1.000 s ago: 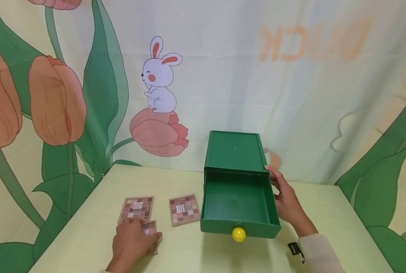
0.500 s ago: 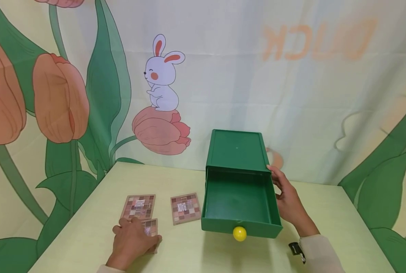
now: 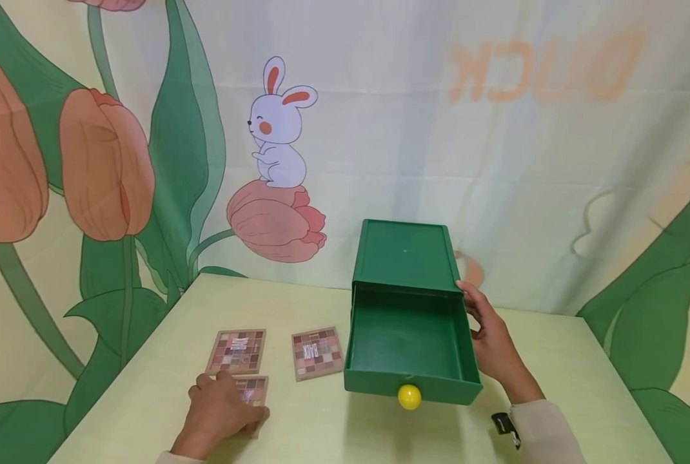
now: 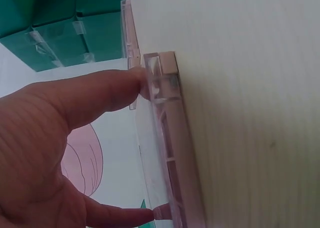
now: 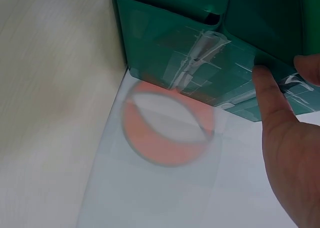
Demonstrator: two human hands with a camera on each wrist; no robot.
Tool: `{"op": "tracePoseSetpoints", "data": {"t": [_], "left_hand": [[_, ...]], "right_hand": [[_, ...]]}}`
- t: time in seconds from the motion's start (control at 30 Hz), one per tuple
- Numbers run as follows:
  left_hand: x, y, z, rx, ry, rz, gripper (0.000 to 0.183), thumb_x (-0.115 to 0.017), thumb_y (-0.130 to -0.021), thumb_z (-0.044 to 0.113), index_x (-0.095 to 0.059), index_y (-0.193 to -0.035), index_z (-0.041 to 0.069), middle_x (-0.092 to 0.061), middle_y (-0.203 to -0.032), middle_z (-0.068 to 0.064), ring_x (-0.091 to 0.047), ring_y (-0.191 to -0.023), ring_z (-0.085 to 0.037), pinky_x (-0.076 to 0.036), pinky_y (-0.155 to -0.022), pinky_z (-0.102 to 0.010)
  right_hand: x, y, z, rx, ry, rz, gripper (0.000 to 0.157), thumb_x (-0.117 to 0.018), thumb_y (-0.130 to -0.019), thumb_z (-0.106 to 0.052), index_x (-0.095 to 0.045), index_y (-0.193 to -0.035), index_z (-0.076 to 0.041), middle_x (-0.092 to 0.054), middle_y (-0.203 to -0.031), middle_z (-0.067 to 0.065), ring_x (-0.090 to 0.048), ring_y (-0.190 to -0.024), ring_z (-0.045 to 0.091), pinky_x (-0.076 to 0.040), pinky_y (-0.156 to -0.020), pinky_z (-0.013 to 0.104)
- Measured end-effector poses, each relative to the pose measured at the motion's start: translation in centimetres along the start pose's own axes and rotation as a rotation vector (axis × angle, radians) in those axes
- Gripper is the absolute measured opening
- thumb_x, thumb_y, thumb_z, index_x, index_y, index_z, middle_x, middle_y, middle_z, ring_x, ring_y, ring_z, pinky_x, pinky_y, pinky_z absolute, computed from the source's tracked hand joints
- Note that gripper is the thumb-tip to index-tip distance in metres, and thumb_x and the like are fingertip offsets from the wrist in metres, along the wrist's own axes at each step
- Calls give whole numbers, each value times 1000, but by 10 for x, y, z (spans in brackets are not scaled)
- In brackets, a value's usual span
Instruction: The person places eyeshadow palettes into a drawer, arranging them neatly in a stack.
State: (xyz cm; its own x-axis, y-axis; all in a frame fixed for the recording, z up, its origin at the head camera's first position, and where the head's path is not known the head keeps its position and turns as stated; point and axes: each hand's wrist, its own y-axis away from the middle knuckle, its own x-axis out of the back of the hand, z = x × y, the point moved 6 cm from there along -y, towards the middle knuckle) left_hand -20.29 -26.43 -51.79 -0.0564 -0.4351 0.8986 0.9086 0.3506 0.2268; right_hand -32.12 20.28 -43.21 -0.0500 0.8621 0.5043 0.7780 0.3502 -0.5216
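My left hand (image 3: 214, 409) holds a square eyeshadow palette (image 3: 255, 390) by its edges on the table, thumb on one side and fingers on the other. In the left wrist view its clear lid and pink base (image 4: 185, 153) show edge-on, with the thumb at one corner. Just beyond lies a second palette (image 3: 237, 351), and a third palette (image 3: 317, 353) lies to the right. My right hand (image 3: 491, 335) rests on the right side of a green drawer cabinet (image 3: 405, 254), fingers against its taped wall (image 5: 170, 47). The top drawer (image 3: 374, 383) is pulled out, showing a bare inside.
A yellow ball knob (image 3: 409, 397) sticks out from the drawer front, which overhangs the pale table (image 3: 304, 425). Behind stands a printed cloth backdrop (image 3: 380, 142) with tulips and a rabbit. A small black object (image 3: 503, 423) shows beside the right sleeve.
My left hand has drawn its palette slightly left and toward me, widening the gap to the palette beyond. The right hand stays at the cabinet. The head view has shifted a little.
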Motion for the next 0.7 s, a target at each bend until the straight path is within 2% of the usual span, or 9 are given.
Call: {"op": "tracePoseSetpoints", "data": {"t": [0.17, 0.37, 0.43, 0.53, 0.7], "left_hand": [[3, 2, -1, 2, 5, -14, 114, -96, -64, 56, -46, -131, -21, -44, -112, -38, -45, -103, -51, -54, -85, -60], [4, 4, -2, 9, 15, -25, 106, -97, -63, 49, -50, -128, -19, -46, -107, -30, -46, -99, -47, -53, -75, -55], [3, 3, -3, 17, 16, -27, 104, -97, -62, 48, -51, -126, -19, -46, -106, -30, -46, -98, -46, -52, -75, -53], [2, 2, -6, 19, 11, -25, 103, -96, -61, 48, -51, -125, -20, -46, -106, -30, -46, -97, -44, -52, -76, -54], [3, 4, -9, 3, -5, -25, 98, -92, -62, 46, -52, -122, -21, -46, -105, -30, -47, -96, -43, -52, -78, -55]], "right_hand": [[0, 0, -1, 6, -5, -1, 93, -75, -93, 6, -26, -167, -20, -51, -148, 20, -55, -132, 36, -64, -88, 40], [0, 2, 0, 5, -17, -2, 93, -75, -93, 6, -26, -167, -20, -51, -148, 19, -54, -131, 6, -62, -88, 33], [0, 2, 0, 13, -15, -1, 93, -75, -92, 6, -26, -167, -19, -51, -148, 20, -52, -130, 1, -62, -88, 33], [0, 1, 1, 16, -5, 2, 93, -75, -93, 6, -26, -167, -19, -52, -148, 19, -54, -131, 7, -62, -88, 34], [0, 1, 1, 3, -4, 1, 93, -75, -93, 5, -26, -167, -20, -52, -149, 20, -56, -133, 34, -63, -88, 38]]}}
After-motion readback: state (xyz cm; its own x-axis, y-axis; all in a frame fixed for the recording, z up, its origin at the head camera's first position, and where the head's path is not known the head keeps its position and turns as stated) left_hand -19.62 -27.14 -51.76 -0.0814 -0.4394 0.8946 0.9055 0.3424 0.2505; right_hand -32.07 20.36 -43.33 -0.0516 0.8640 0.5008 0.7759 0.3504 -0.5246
